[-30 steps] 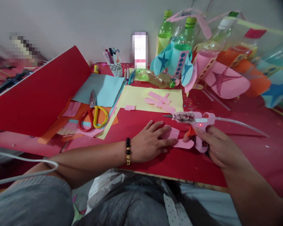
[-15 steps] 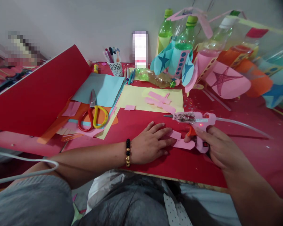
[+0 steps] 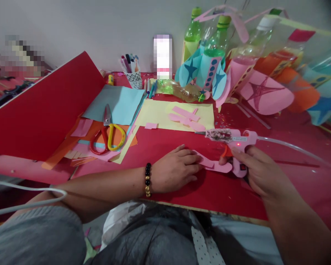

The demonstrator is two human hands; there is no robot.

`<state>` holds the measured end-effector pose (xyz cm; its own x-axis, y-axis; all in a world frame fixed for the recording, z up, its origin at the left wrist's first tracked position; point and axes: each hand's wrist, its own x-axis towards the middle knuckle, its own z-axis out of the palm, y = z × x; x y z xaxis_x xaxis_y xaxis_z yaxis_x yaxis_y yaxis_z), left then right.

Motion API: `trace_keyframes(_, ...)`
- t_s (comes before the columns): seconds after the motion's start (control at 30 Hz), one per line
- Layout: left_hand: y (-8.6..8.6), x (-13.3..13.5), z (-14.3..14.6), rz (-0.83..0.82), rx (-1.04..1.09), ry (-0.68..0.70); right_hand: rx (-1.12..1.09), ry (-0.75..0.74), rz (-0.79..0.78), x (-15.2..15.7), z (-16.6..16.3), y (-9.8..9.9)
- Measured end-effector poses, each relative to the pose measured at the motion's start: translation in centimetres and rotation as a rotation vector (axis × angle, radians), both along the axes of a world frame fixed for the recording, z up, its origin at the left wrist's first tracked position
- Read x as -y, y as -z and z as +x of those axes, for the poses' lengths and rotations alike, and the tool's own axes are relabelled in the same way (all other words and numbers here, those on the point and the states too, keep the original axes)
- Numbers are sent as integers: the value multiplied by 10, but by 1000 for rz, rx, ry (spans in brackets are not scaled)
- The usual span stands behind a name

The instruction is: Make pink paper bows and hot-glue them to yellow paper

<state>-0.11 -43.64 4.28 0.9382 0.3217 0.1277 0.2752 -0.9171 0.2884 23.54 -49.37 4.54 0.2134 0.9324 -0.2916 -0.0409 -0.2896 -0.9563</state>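
My right hand [image 3: 260,171] is wrapped around the handle of a pink hot glue gun [image 3: 228,136], which has a red light lit on its side. The gun's nozzle points left over the red work surface, and a clear glue stick trails from its back. Low on the red surface, my left hand [image 3: 176,168] has its bent fingers on the left end of a pink paper strip [image 3: 205,159]. That strip overlaps a second pink piece with a rounded end [image 3: 223,167], close to the gun's handle. The fingertips are partly hidden.
Scissors [image 3: 107,138] lie left on paper scraps, near blue sheets [image 3: 114,103] and a leaning red board [image 3: 46,114]. Pink cutouts [image 3: 187,117] rest on yellow paper [image 3: 151,110]. Behind stand a pen cup [image 3: 134,79], a phone [image 3: 162,55] and several decorated bottles [image 3: 245,59].
The glue gun has shifted slightly right with my right hand. My left fingers have drawn back and curled more, and the pink strip has turned over the rounded piece.
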Motion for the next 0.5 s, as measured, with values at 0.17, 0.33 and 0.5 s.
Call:
trace_keyframes(0.17, -3, 1, -2, -7, 54, 9, 36, 4, -13, 0, -2, -4)
trace_keyframes(0.33, -9, 5, -1, -17, 170, 79, 70, -15, -48, 0, -3, -6)
trace_keyframes(0.5, -3, 13, 2, 29, 95, 184, 72, -47, -32, -1, 0, -2)
